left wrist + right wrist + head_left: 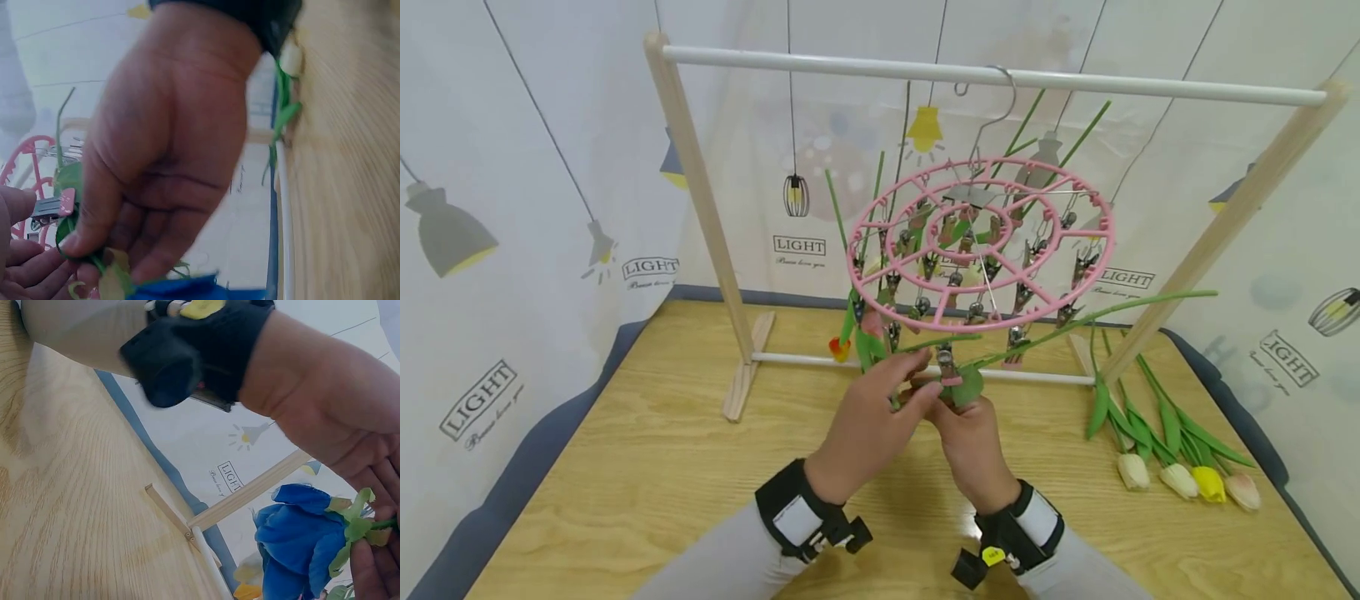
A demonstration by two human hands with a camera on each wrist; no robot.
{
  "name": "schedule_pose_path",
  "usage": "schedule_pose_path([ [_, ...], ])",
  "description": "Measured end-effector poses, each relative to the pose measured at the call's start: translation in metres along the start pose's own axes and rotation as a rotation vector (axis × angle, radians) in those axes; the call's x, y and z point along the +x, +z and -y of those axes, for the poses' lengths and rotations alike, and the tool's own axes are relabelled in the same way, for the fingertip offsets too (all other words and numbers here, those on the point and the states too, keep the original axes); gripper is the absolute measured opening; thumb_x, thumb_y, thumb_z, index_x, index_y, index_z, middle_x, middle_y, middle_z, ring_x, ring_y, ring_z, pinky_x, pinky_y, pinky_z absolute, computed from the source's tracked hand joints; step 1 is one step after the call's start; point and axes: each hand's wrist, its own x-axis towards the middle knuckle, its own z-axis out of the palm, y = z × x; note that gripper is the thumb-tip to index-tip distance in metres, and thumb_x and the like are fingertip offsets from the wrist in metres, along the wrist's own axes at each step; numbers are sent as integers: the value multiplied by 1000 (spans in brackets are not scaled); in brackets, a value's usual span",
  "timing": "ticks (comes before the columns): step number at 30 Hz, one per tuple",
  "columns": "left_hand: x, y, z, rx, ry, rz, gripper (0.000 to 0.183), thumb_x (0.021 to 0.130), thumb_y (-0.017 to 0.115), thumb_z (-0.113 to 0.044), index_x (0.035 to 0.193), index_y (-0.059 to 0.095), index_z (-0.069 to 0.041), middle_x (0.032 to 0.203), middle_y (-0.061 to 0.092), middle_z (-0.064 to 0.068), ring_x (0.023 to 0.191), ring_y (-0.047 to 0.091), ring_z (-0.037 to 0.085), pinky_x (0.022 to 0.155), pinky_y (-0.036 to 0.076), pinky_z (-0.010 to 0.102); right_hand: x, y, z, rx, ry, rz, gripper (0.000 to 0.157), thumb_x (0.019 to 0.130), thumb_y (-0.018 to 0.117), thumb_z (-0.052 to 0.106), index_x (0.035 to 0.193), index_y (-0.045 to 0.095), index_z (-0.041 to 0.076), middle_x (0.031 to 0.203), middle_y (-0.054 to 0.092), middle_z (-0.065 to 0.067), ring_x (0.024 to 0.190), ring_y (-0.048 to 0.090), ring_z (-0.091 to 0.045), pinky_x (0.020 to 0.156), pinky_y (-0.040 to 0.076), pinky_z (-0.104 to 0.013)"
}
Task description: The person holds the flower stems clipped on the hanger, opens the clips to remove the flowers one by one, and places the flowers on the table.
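Note:
Below the near rim of a pink round clip hanger (940, 327), both hands meet at one metal clip with pink tips (951, 379). My left hand (868, 421) pinches this clip; its thumb lies at the metal end in the left wrist view. A blue rose (300, 544) hangs head down, its green calyx close to my fingers. Its stem is pinched by my right hand (973, 450), with a round green leaf (967, 386) beside the clip. From the head view the rose's bloom is hidden behind the hands.
The hanger hooks over a white rod (850, 64) on a wooden-legged rack. Flowers hang upside down at its left, including a red-yellow tulip (839, 348). Several cut tulips (1180, 482) lie on the wooden table (647, 483) at the right. A long stem (1120, 307) extends rightward near the clip.

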Motion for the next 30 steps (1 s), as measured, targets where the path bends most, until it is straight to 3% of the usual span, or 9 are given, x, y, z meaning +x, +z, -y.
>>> schedule_pose_path([
  [5, 14, -8, -26, -285, -231, 46, 44, 90, 61, -28, 131, 52, -14, 121, 61, 5, 107, 55, 9, 88, 52, 38, 0, -1, 0, -7, -6, 0, 26, 91, 59, 22, 104, 65, 0, 97, 67, 0, 98, 58, -31, 85, 53, -42],
  [8, 20, -12, -33, -338, -293, 80, 46, 91, 61, -27, 134, 50, -13, 117, 63, 7, 103, 57, 10, 90, 51, 39, -1, -1, 0, -4, 2, 3, 22, 91, 59, 19, 105, 67, 4, 96, 67, 3, 98, 59, -30, 85, 53, -42],
  [13, 25, -13, -29, -435, -376, 118, 40, 92, 59, -25, 130, 54, -14, 111, 65, 10, 94, 61, 12, 82, 54, 41, -2, 0, 0, 11, 12, 15, 26, 91, 60, 20, 112, 64, 5, 102, 67, 0, 99, 59, -31, 86, 54, -42],
  [20, 27, -9, -20, -559, -428, 94, 31, 91, 60, -26, 120, 62, -15, 112, 66, 11, 93, 63, 16, 84, 54, 40, -3, 1, 0, 36, -3, 52, 29, 92, 59, 18, 116, 61, 2, 106, 68, -2, 101, 59, -33, 89, 53, -43],
  [30, 28, -5, -19, -581, -389, 74, 25, 92, 58, -21, 112, 62, -7, 108, 65, 16, 94, 62, 19, 81, 54, 38, -2, -1, -3, 13, -2, 39, 28, 92, 59, 18, 114, 62, 2, 102, 69, 1, 100, 59, -32, 87, 53, -42],
])
